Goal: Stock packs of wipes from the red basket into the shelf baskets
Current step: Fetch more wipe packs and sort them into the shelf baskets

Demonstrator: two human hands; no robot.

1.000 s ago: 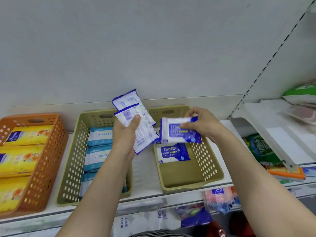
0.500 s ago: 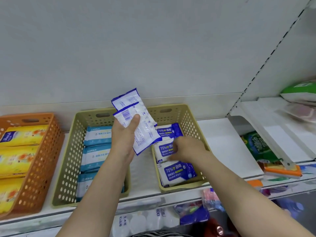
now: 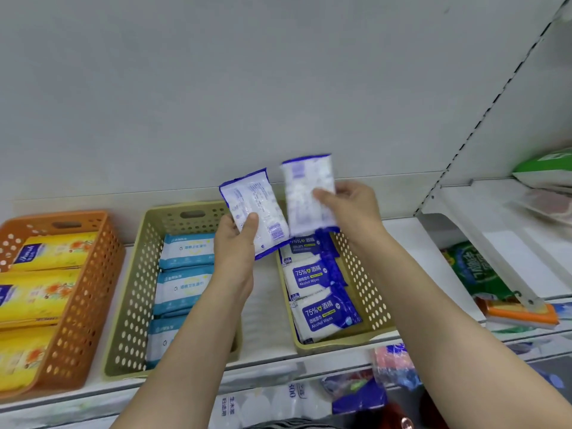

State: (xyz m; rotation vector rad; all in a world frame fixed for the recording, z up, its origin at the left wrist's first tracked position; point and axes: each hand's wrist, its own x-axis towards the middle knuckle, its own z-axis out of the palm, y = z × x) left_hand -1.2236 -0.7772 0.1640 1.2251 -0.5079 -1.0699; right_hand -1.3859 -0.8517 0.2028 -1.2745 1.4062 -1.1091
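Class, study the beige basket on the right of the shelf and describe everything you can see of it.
The right beige basket looks like plastic, rectangular, its walls pierced with oval holes. It stands upright on the white shelf, apart from the other beige basket. Three blue-and-white alcohol wipe packs lie overlapping inside. Both hands hold packs above its far end; neither touches it.
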